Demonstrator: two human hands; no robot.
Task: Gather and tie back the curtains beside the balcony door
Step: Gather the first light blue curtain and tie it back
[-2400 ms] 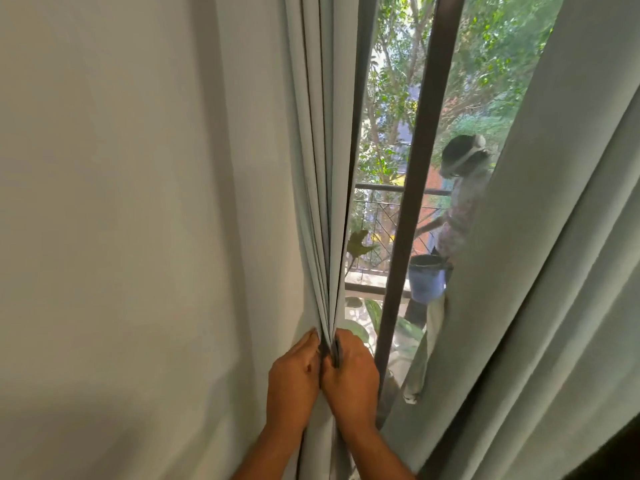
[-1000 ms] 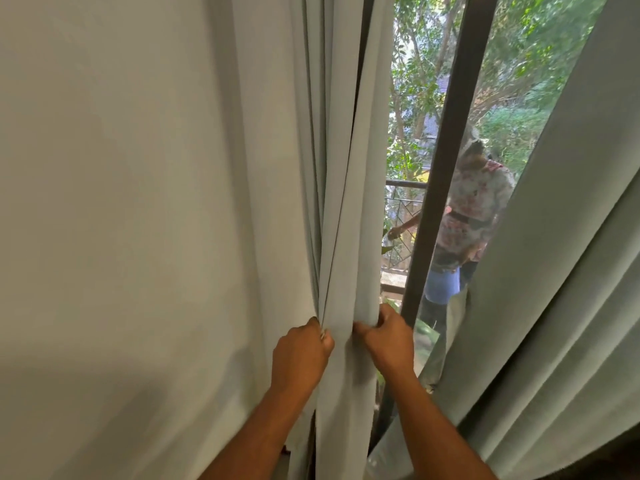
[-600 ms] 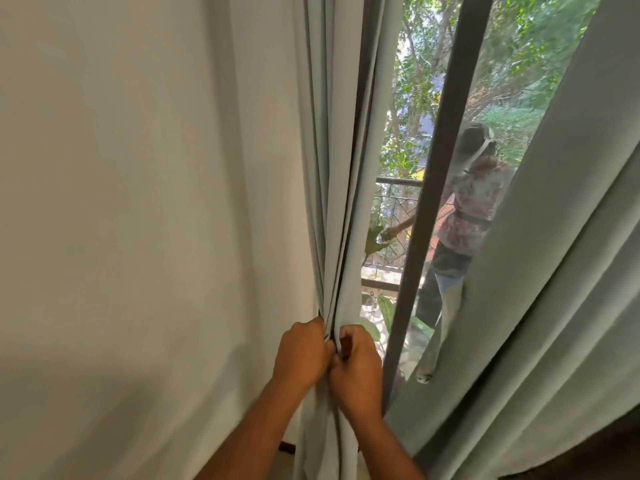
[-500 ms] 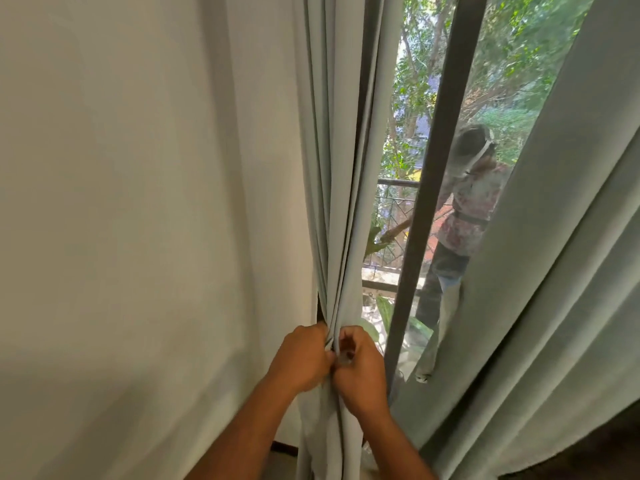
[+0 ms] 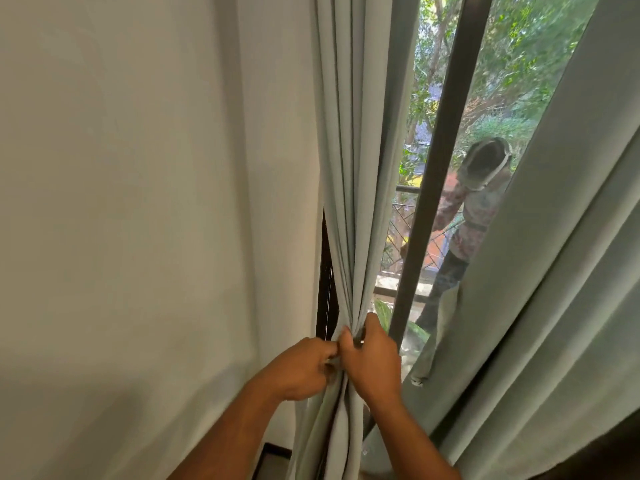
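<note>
A pale grey-green curtain (image 5: 349,174) hangs in tight vertical pleats just left of the dark balcony door frame (image 5: 433,188). My right hand (image 5: 372,363) grips the bunched pleats from the right, fingers curled round the fabric. My left hand (image 5: 299,370) pinches the same bundle from the left, touching the right hand. A second curtain (image 5: 540,289) of the same cloth hangs loose on the right, slanting across the glass.
A plain white wall (image 5: 138,202) fills the left half. Behind the bunched curtain a dark door jamb (image 5: 325,282) shows. Through the glass, a person (image 5: 474,209) stands on the balcony by a railing (image 5: 405,233), with trees beyond.
The curtain bundle has been drawn rightward away from the wall, uncovering the dark jamb. Both hands stay together on the pleats. The person outside has shifted slightly.
</note>
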